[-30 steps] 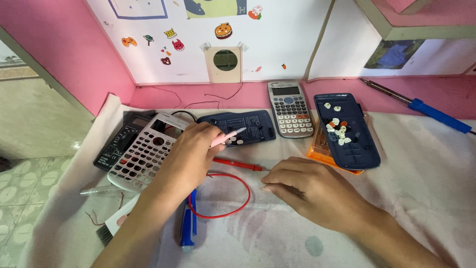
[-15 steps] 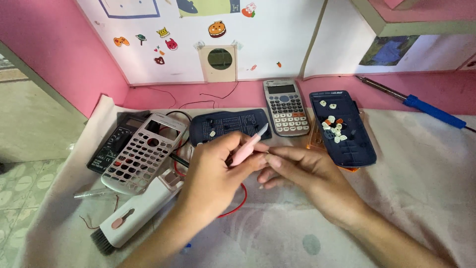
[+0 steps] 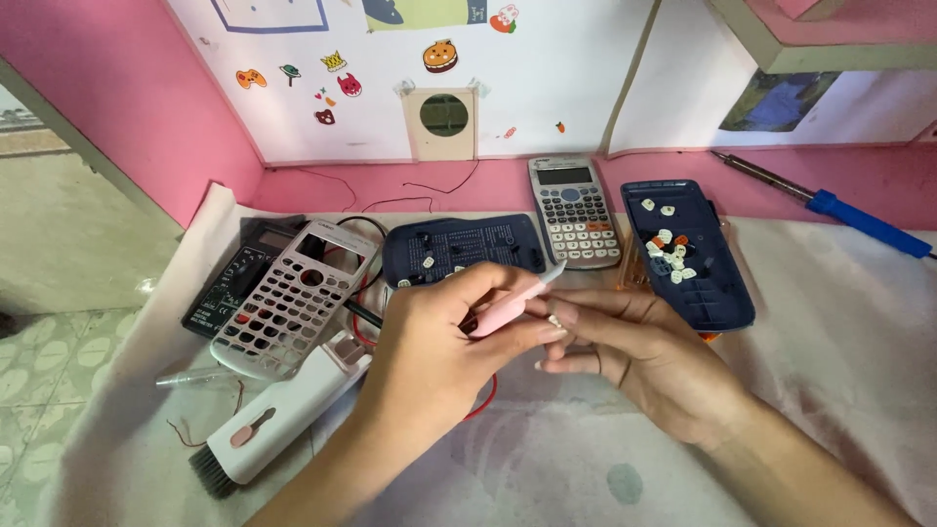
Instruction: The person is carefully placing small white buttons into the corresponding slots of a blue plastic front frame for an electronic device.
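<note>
Two hands now meet at the middle of the cloth, where a second ago they lay apart: the left hand (image 3: 439, 342) was reaching toward the far calculator parts with the pink tool, and the right hand (image 3: 634, 361) rested flat beside a red probe. Since then the left has drawn back toward the near side and the right has come up to it, so the work has shifted from picking something off the table to handling it between the fingers. A white brush (image 3: 283, 415) at the near left, hidden under the forearm before, now lies in plain sight.

The left hand comes in from the near left, wrist low, fingers clamped together around the pink tool (image 3: 512, 304), whose pale tip points far and right. The right hand comes in from the near right, palm down, fingers stretched leftward and close together; its fingertips (image 3: 558, 317) touch the tool's shaft and seem to pinch a very small pale piece, too small to tell.

Just beyond the hands lies the dark blue circuit panel (image 3: 464, 249); left of it the grey keypad frame (image 3: 293, 298); further right a whole calculator (image 3: 574, 210) and a blue back cover (image 3: 698, 273) holding loose keys. A blue-handled soldering iron (image 3: 830, 205) lies far right.
</note>
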